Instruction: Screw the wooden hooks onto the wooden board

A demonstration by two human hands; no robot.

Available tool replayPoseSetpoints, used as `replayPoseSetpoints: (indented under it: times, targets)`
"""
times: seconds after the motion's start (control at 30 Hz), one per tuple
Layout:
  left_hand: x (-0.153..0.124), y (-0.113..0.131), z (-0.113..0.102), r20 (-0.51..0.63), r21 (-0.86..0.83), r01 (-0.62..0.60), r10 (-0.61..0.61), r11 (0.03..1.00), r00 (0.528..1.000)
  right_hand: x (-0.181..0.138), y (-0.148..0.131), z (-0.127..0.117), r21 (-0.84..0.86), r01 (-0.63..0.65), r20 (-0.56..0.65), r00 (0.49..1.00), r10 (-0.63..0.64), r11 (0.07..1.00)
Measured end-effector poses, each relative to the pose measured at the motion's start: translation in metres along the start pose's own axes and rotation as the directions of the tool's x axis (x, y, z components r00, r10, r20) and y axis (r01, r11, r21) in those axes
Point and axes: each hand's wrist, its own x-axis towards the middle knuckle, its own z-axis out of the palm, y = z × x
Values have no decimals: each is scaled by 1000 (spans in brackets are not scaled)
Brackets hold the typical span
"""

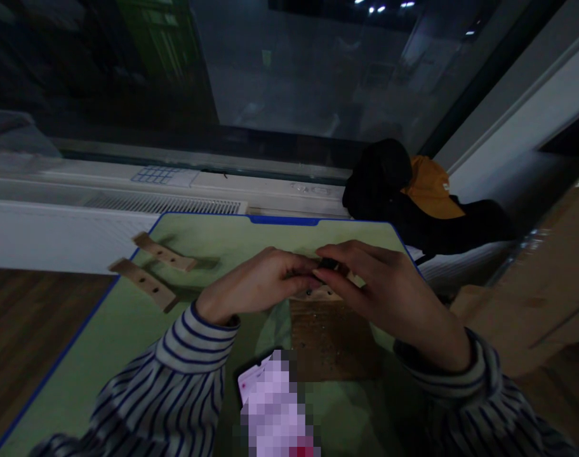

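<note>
My left hand [280, 274] and my right hand [370, 277] meet above the far half of the table. Between the right thumb and forefinger is a small dark piece [327, 263], too dim to name its kind. The left thumb and fingers are pinched together against its left side; whatever lies between them is hidden. Just below the fingers, a pale wooden piece with holes [320, 294] shows in part. It sits at the far edge of a brown wooden board [334, 339].
Two curved wooden pieces with holes, one farther back [163, 252] and one nearer [145, 284], lie at the table's left edge. A lit phone [270, 406] lies near me. Beyond the green table [213, 238] are a radiator [166, 203], an orange cap [430, 187] and a window.
</note>
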Motion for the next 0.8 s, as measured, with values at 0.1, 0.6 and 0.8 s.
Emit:
replayPoseSetpoints:
  times: [0.1,0.6,0.8]
  targets:
    - [0,0,-1,-18,44,-25,26,999,1000,0,-1,-1,-20,-7,-13,1000,7,1000]
    - [1,-5,1,-12,-70,18,-19,997,1000,2,0,8,32,-43,48,998,41,999]
    - [3,-7,3,-18,-27,34,-34,999,999,3,3,8,0,-3,28,1000,3,1000]
